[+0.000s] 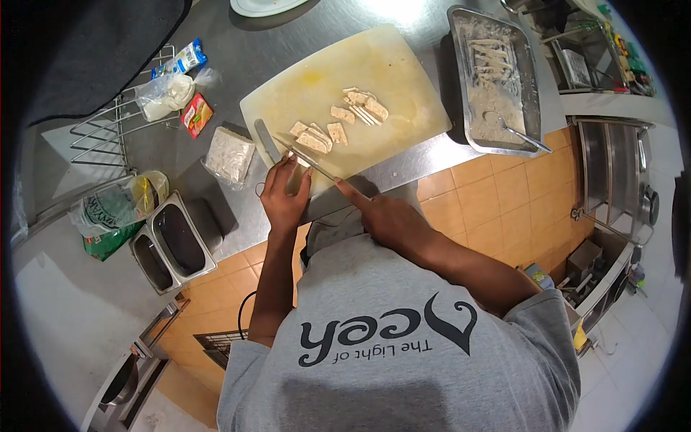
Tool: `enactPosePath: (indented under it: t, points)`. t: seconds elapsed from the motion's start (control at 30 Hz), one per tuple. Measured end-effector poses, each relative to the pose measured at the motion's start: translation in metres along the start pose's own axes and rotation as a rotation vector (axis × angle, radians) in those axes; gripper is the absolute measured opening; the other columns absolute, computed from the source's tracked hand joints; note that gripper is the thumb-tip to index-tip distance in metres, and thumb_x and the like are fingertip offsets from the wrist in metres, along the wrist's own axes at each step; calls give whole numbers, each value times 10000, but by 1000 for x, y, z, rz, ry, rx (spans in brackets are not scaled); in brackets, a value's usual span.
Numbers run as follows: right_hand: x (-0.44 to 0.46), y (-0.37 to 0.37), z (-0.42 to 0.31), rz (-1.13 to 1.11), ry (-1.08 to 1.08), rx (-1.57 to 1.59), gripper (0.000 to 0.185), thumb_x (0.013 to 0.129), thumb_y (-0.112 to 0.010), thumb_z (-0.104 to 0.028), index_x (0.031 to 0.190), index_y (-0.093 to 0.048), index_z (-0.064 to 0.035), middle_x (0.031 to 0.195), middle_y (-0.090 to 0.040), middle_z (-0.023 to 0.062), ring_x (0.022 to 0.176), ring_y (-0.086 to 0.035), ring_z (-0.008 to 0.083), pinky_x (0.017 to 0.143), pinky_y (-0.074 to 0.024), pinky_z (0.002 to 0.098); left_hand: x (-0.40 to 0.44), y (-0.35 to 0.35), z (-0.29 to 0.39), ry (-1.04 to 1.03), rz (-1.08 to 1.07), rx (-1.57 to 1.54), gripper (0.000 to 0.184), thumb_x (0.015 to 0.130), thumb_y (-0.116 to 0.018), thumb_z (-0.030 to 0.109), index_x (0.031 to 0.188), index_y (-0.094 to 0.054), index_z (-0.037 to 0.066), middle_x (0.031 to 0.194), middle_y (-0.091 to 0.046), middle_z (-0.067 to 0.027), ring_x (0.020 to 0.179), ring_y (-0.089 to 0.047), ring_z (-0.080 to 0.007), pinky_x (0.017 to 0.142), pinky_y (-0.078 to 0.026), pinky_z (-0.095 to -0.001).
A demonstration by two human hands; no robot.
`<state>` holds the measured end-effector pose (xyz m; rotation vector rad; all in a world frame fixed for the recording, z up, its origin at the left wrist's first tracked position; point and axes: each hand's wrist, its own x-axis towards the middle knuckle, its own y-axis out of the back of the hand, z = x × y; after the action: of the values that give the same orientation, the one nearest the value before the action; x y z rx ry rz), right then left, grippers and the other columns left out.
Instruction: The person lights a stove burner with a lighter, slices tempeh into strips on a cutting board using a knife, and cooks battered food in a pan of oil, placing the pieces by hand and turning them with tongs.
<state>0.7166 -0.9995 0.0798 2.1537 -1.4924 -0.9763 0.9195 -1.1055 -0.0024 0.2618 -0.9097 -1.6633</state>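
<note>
A pale yellow cutting board (288,93) lies on the steel counter with cut tempeh slices (314,139) on its near part. More tempeh pieces (366,105), some cut into thin strips, lie toward the board's middle. My right hand (392,223) is closed on the handle of a knife (311,161), its index finger stretched along the top. The blade points up and left over the board's near edge. Beside the blade, my left hand (283,193) pinches a pale piece of tempeh, mostly hidden by fingers and blade.
Left of the board sits a plastic-wrapped tempeh block (229,156). Seasoning packets (196,115) and a bag of white powder (165,97) lie by a wire rack (101,137). At right stands a metal tray (461,93) with coated strips and a spoon (520,133). A plate (266,6) is at the back.
</note>
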Motion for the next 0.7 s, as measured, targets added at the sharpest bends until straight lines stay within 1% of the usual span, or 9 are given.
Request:
enactPosePath:
  t: [0.1,0.2,0.37,0.47,0.57,0.67,0.7]
  points:
    - [-1,-2,3,-4,6,3,745,854,-529,-60,1505,-194,-200,730,-621,232,643,-629,396,568,-507,501,0,0,-1,4,-4,64,376,712,-814,96,1055,-683,15,1072,-680,-148,1017,-663,-283,866,-538,-362]
    - [-1,-5,6,-34,-6,45,770,850,-537,-48,1512,-180,-213,755,-623,225,647,-627,388,577,-509,494,0,-1,1,49,1,52,379,697,-828,96,1044,-691,25,1066,-685,-140,1010,-669,-271,859,-543,-351]
    - [9,-12,20,-60,-1,121,784,852,-548,-52,1517,-176,-237,793,-626,202,650,-624,364,594,-514,486,2,0,2,40,3,108,364,694,-829,80,1030,-698,29,1052,-690,-135,999,-674,-267,853,-547,-344]
    - [13,-19,24,-68,-3,-7,802,812,-578,-34,1504,-205,-195,707,-605,169,603,-626,300,518,-530,422,2,-1,1,35,6,104,349,695,-826,77,1015,-699,21,1044,-693,-134,996,-675,-268,851,-548,-344]
    - [18,-28,27,-14,34,-64,815,812,-582,-35,1510,-191,-193,738,-617,177,628,-639,294,520,-534,414,-3,-3,-5,42,15,82,313,706,-814,77,989,-698,10,1026,-695,-132,993,-672,-274,842,-547,-355]
    - [18,-36,29,153,121,-6,780,851,-560,-71,1517,-198,-257,726,-591,154,619,-615,332,582,-527,441,-4,-5,-8,29,28,97,313,717,-805,88,996,-692,2,1022,-690,-139,996,-664,-283,841,-542,-369]
    - [17,-33,30,120,97,0,776,853,-558,-69,1516,-201,-256,734,-594,160,628,-617,337,587,-528,444,-3,-6,-8,25,32,74,317,719,-802,88,1003,-690,0,1038,-683,-144,1001,-660,-286,842,-541,-369]
